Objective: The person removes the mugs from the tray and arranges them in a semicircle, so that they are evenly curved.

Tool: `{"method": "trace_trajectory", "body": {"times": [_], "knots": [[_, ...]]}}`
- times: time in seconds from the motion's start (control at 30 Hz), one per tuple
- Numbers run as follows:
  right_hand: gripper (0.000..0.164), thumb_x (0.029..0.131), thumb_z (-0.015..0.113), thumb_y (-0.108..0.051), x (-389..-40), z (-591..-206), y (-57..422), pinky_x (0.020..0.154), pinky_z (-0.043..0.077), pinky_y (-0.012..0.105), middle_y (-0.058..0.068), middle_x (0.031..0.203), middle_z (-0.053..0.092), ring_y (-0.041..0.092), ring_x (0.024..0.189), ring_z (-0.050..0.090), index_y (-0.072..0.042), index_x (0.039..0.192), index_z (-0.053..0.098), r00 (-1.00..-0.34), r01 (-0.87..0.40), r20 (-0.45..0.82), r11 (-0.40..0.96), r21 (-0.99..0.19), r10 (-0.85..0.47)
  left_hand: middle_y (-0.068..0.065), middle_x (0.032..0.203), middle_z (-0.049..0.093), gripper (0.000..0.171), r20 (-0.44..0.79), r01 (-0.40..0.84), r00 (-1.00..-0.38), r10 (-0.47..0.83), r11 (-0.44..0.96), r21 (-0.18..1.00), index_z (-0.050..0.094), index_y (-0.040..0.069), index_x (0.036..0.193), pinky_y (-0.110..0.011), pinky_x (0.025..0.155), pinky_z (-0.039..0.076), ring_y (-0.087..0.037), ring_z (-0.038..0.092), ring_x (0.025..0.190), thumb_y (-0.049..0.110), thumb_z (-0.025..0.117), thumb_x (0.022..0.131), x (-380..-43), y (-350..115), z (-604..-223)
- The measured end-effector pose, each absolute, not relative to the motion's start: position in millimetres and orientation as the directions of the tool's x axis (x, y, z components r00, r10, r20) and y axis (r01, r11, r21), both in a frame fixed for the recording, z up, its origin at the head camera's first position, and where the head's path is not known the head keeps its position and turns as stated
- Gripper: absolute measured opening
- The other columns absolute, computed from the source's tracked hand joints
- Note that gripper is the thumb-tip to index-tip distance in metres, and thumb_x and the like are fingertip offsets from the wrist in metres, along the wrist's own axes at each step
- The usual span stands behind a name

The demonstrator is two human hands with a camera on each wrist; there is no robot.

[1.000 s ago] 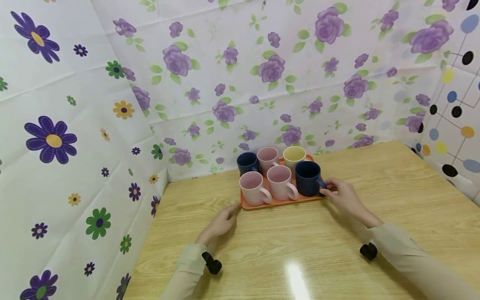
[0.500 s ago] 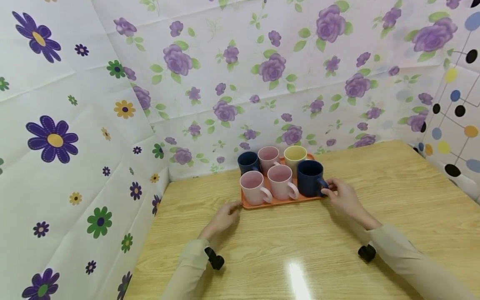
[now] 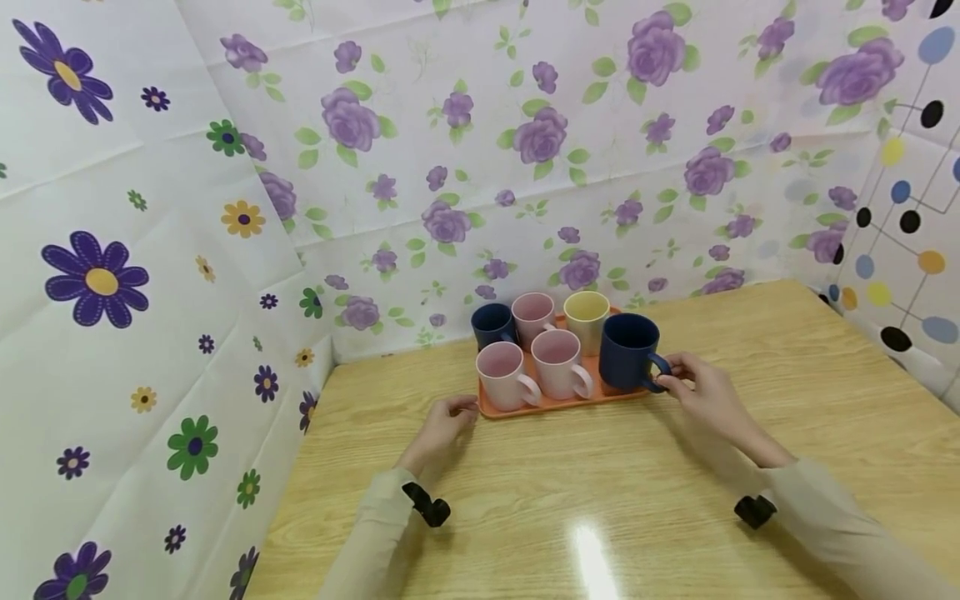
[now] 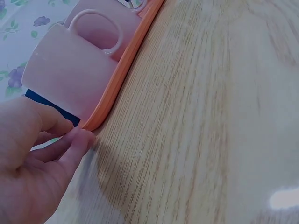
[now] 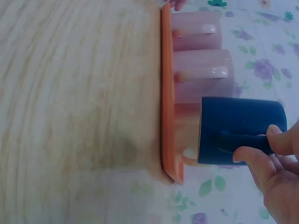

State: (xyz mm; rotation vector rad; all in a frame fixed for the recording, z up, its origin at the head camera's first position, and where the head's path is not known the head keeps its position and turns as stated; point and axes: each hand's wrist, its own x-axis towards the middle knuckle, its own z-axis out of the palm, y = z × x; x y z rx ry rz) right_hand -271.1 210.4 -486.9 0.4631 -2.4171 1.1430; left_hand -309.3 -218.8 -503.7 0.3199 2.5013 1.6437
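Note:
A dark blue mug [image 3: 624, 358] hangs just above the right end of the orange tray [image 3: 525, 412], with a gap under its base in the right wrist view. My right hand [image 3: 708, 402] grips its handle [image 5: 245, 142] between fingers and thumb. At the tray's front left corner, my left hand [image 3: 441, 429] pinches the rim [image 4: 110, 95]. Two pink mugs stand in the tray's front row, a left one [image 3: 504, 379] and a middle one [image 3: 557, 367]. Behind them are another dark blue mug [image 3: 492, 323], a pink mug [image 3: 532, 315] and a yellow mug [image 3: 588, 321].
The wooden table [image 3: 540, 492] reaches back to a flower-patterned cloth wall [image 3: 450, 275]. Another patterned wall [image 3: 172, 333] borders the left side, and a dotted one [image 3: 911, 250] the right. Each wrist carries a small black camera.
The dark blue mug in my right hand has risen slightly off the tray and shifted to the right. My left hand stays at the tray corner.

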Motion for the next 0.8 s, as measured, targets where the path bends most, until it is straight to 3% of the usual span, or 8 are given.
{"method": "trace_trajectory", "body": {"times": [0.3, 0.57, 0.8], "knots": [[0.018, 0.087, 0.065, 0.001, -245, -467, 217, 0.062, 0.056, 0.017, 0.006, 0.083, 0.069, 0.01, 0.074, 0.071, -0.007, 0.103, 0.063, -0.824, -0.56, 0.512, 0.489, -0.668, -0.243, -0.029, 0.11, 0.067, 0.029, 0.057, 0.175, -0.964, 0.26, 0.455, 0.873, 0.062, -0.013, 0.118, -0.025, 0.082, 0.054, -0.038, 0.064, 0.104, -0.002, 0.056, 0.092, -311, -217, -505], [0.024, 0.085, 0.068, 0.0, -226, -457, 198, 0.043, 0.043, 0.016, -0.001, 0.089, 0.071, 0.001, 0.081, 0.067, -0.015, 0.104, 0.065, -0.743, -0.669, 0.536, 0.424, -0.61, -0.402, -0.026, 0.116, 0.066, 0.031, 0.044, 0.203, -0.948, 0.314, 0.494, 0.845, 0.06, -0.011, 0.123, -0.035, 0.091, 0.055, -0.036, 0.064, 0.11, -0.002, 0.052, 0.094, -313, -221, -504], [0.02, 0.089, 0.066, -0.009, -213, -459, 163, 0.046, 0.046, 0.019, -0.005, 0.091, 0.07, -0.001, 0.084, 0.064, -0.019, 0.106, 0.065, -0.706, -0.679, 0.466, 0.325, -0.658, -0.533, -0.031, 0.122, 0.061, 0.036, 0.033, 0.226, -0.924, 0.381, 0.475, 0.851, 0.052, -0.015, 0.13, -0.041, 0.096, 0.053, -0.04, 0.06, 0.115, -0.005, 0.047, 0.095, -309, -226, -500]]}}
